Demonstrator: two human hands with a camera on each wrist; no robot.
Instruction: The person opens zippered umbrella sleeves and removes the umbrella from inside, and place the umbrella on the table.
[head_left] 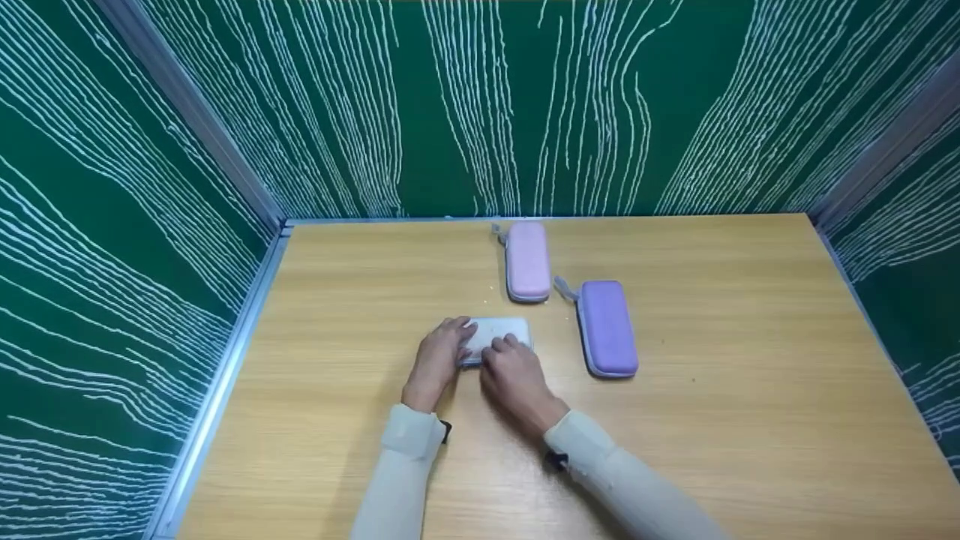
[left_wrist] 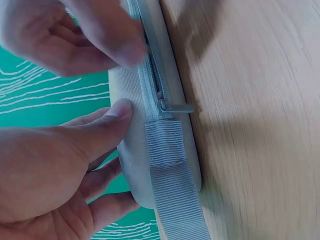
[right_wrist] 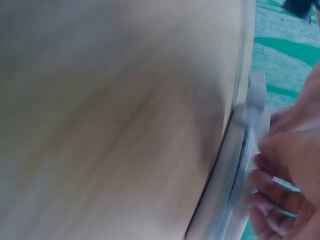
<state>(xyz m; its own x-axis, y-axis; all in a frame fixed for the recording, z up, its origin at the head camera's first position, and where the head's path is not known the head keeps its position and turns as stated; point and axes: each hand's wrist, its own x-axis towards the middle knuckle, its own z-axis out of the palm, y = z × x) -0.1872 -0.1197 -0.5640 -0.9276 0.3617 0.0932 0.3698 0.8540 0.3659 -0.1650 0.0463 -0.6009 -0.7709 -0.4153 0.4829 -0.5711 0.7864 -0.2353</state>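
Observation:
A pale grey-white zip case lies on the table in front of me. My left hand grips its left end, with the thumb against its side in the left wrist view. A ribbed grey strap hangs at that end, and the zipper pull sticks out beside it, free of any fingers. Beyond the pull, the zip seam looks parted. My right hand is at the case's near side, fingers bent close over the zip. Blur hides whether those fingers pinch anything.
A pink zip case lies behind, toward the table's far edge. To the right is a purple zip case. Green panels with white wavy lines border the wooden table at the back and sides.

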